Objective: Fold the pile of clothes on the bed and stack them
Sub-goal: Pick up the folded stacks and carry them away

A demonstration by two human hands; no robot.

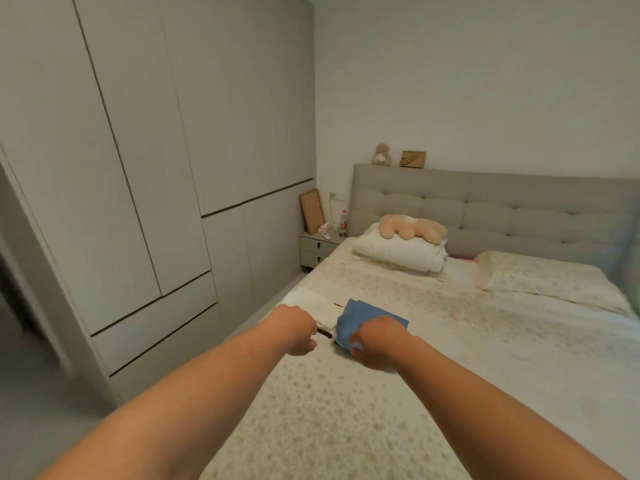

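Bed [346, 427]: cream speckled cover, running 6 to 1 o'clock.
Left hand [294, 329]: fingers curled on the edge of white folded cloth [311, 303].
Right hand [375, 342]: gripping blue garment [367, 315], at centre, just beside the white cloth.
Pillow [398, 252]: 1 o'clock, plush toy [412, 228] on top.
Headboard [519, 209]: grey, tufted.
Nightstand [318, 249]: 12 o'clock.
Wardrobe [138, 150]: 10 o'clock, grey doors.
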